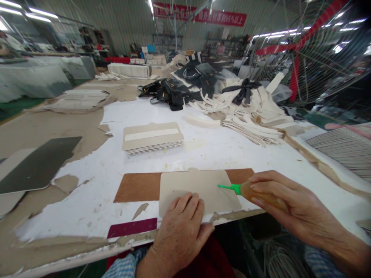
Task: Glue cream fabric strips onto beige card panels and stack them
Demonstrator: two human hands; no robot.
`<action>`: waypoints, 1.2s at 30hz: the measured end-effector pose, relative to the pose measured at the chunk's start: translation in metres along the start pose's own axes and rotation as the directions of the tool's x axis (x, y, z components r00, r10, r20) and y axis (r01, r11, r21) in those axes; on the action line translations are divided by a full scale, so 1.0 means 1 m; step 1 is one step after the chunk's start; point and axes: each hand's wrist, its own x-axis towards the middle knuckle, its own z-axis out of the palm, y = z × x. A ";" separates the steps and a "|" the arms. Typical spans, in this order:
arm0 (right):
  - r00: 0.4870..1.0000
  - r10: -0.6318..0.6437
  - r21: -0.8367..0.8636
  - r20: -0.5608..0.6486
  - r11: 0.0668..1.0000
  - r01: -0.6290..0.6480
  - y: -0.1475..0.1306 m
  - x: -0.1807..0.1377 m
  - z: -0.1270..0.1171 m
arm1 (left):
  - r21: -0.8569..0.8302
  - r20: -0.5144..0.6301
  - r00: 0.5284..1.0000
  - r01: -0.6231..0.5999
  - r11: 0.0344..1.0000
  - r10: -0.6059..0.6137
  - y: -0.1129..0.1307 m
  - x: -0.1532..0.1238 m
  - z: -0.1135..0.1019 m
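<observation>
My left hand [183, 226] lies flat on a beige rounded panel [199, 183], fingers stretched out, the thumb by the table's front edge. In my right hand [285, 202] is an awl with a brown handle and a green pointed tip [235, 188]. The fingers are wrapped round the handle. The tip points left, over the right part of the panel; whether it touches is hard to tell. A brown leather-like piece [138, 187] shows on both sides of the panel. A small dark dot marks the panel near my left fingertips.
A neat stack of beige panels [153, 139] stands just behind. Dark red strip [132, 227] at the front edge, dark board [43, 164] on the left. Farther back lie black bag parts [176, 90] and cream strips [252, 125]. A large caged fan [298, 50] stands at right.
</observation>
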 end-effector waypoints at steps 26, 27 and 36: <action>0.999 0.036 0.013 0.000 0.999 -0.036 0.002 -0.002 -0.002 | 0.013 -0.017 1.000 -0.023 1.000 0.024 0.000 0.002 0.000; 0.999 0.034 0.009 -0.001 0.999 -0.034 0.003 -0.002 -0.002 | 0.013 -0.014 1.000 -0.021 1.000 0.021 0.000 0.001 0.000; 0.998 0.066 -0.009 0.011 0.998 -0.066 0.004 -0.003 -0.011 | 0.006 0.004 1.000 -0.015 1.000 0.015 -0.001 0.002 -0.002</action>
